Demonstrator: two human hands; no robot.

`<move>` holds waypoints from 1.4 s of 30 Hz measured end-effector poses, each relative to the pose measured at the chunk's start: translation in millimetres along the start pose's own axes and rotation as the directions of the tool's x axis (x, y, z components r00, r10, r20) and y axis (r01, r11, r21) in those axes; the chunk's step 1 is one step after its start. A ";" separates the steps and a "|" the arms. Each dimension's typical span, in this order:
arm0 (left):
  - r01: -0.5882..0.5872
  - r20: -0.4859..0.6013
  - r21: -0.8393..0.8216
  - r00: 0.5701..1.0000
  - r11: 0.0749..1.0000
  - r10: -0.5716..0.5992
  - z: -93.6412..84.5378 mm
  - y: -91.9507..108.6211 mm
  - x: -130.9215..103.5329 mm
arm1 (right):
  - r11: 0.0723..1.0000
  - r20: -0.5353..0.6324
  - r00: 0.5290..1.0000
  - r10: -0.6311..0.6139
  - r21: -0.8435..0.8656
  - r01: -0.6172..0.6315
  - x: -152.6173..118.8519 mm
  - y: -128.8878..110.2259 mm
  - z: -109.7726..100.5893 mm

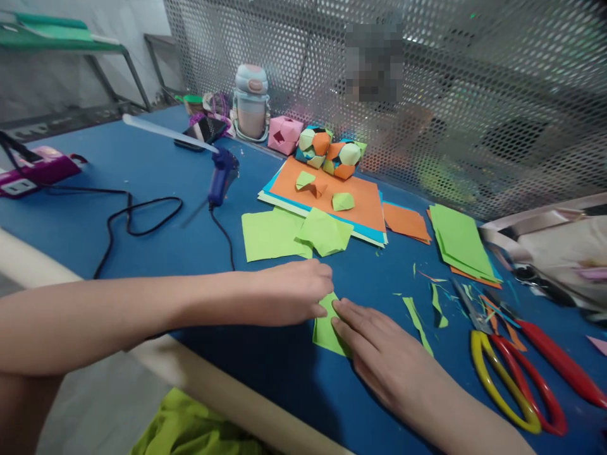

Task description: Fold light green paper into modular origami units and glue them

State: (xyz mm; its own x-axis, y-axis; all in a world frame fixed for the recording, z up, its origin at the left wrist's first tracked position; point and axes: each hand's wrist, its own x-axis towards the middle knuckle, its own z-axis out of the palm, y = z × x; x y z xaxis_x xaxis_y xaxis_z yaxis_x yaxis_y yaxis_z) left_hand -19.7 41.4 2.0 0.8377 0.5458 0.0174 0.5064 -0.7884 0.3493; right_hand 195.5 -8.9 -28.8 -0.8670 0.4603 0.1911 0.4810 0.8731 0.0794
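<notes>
A small piece of light green paper [328, 333] lies on the blue table under both my hands. My left hand [296, 292] is closed, its fingers curled together at the paper's upper left edge; part of the paper is hidden beneath it. Stretched out flat, the fingers of my right hand [386, 344] press on the paper's right side. Just beyond my hands are a flat green sheet [268, 237] and a creased green piece [325, 232]. Scissors with yellow and red handles [502, 370] lie right of my right hand, among green paper scraps [417, 325].
A blue glue gun [222, 177] with a black cord stands at left. Behind are stacked coloured sheets [365, 205], folded paper balls [345, 158], a pink paper cube [284, 134] and a bottle [251, 104]. Green paper [459, 240] and a red-handled tool [562, 363] lie at right.
</notes>
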 end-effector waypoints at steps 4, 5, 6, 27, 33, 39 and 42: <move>-0.041 -0.002 0.126 0.999 0.991 0.042 12.2 -1.2 1.8 | 1.000 -0.007 1.000 0.006 0.027 -0.006 1.0 0.8 -1.4; -0.039 0.003 0.128 0.999 0.991 0.038 12.7 -1.5 2.1 | 1.000 -0.008 1.000 0.002 0.030 -0.002 0.8 1.2 -2.9; -0.031 0.015 0.127 0.999 0.991 0.029 12.3 -1.7 2.2 | 0.999 -0.007 1.000 -0.004 0.035 0.004 0.2 1.6 -5.1; -0.047 -0.028 0.078 0.998 0.996 0.049 14.1 -9.0 0.4 | 0.988 0.043 0.998 0.038 0.147 -0.044 -3.3 7.2 -16.2; -0.035 -0.025 0.020 0.999 0.999 0.035 13.2 -9.9 0.9 | 0.989 0.053 0.998 0.018 0.143 -0.025 -39.9 -3.7 -38.6; -0.021 -0.013 -0.014 1.000 1.000 0.020 9.9 -9.2 0.4 | 0.979 -0.004 0.992 0.129 0.158 -0.126 -47.5 -5.1 -49.8; -0.020 -0.004 -0.013 1.000 1.000 0.020 9.3 -8.8 0.2 | 0.942 -0.083 0.951 0.296 0.188 -0.277 -34.9 -1.6 -46.7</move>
State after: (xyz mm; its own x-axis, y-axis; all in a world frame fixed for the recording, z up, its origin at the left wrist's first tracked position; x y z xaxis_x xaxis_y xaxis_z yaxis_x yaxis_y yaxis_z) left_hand -22.0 45.8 -9.8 0.8468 0.5311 0.0286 0.4868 -0.7956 0.3607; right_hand 231.1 -33.8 10.2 -0.6715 0.6833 0.2867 0.6690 0.7254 -0.1620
